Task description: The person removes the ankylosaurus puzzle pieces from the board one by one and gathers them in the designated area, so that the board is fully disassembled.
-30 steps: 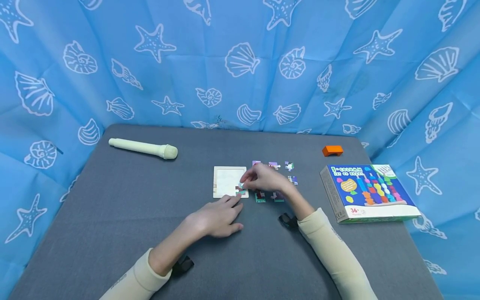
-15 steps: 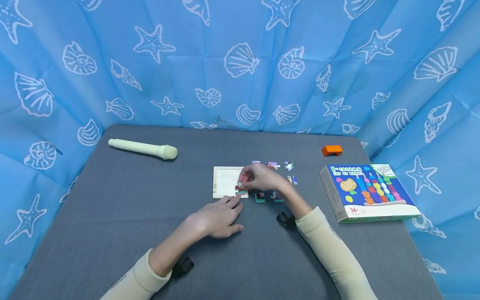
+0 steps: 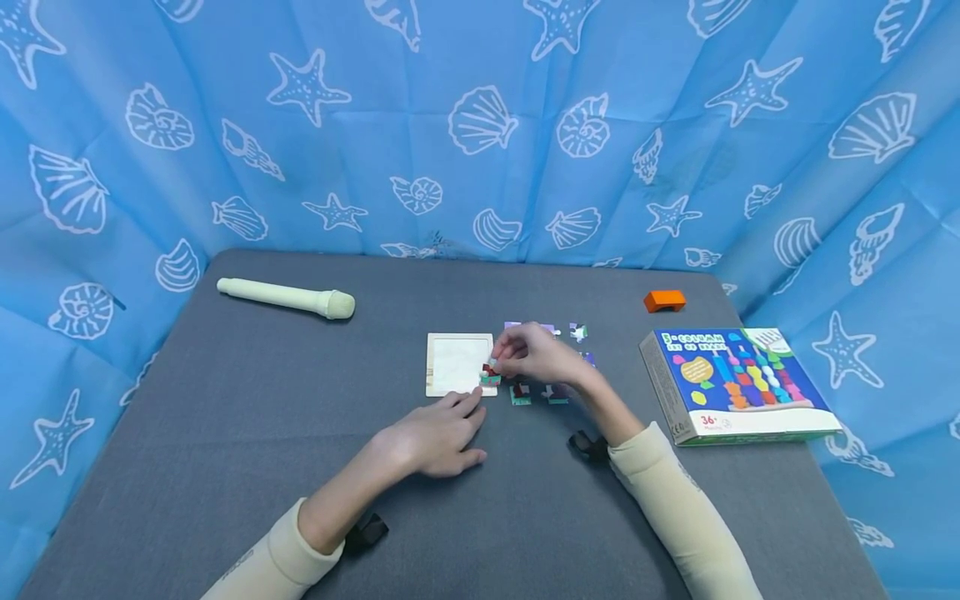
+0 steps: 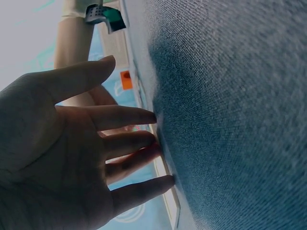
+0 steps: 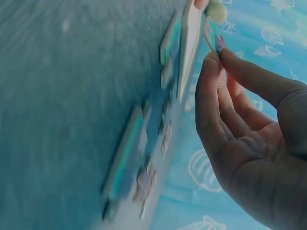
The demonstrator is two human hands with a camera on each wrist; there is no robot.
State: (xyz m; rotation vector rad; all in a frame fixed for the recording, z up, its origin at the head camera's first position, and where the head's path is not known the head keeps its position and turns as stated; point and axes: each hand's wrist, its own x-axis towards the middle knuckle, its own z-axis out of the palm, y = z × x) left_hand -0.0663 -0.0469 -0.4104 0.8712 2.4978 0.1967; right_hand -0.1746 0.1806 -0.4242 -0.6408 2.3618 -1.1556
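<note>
A jigsaw puzzle piece (image 3: 491,378), red and teal, is pinched between thumb and forefinger of my right hand (image 3: 538,357). In the head view it is at the right side of a pale wooden puzzle tray (image 3: 453,358); the right wrist view shows the piece (image 5: 211,34) raised at the fingertips. My left hand (image 3: 438,437) lies in front of the tray, fingers spread and fairly straight, fingertips touching the near edge. Nothing is held in the left palm (image 4: 72,139). Several other puzzle pieces (image 3: 520,393) lie right of the tray, some partly hidden under my right hand.
A pale toy microphone (image 3: 288,298) lies at the back left of the grey table (image 3: 300,400). An orange block (image 3: 664,301) sits at the back right, behind a bead-set box (image 3: 742,383). A blue shell-patterned curtain (image 3: 480,167) hangs behind the table.
My right hand has drawn back slightly to the right, carrying the puzzle piece from inside the tray's near right corner toward its right rim. The left hand stays in place.
</note>
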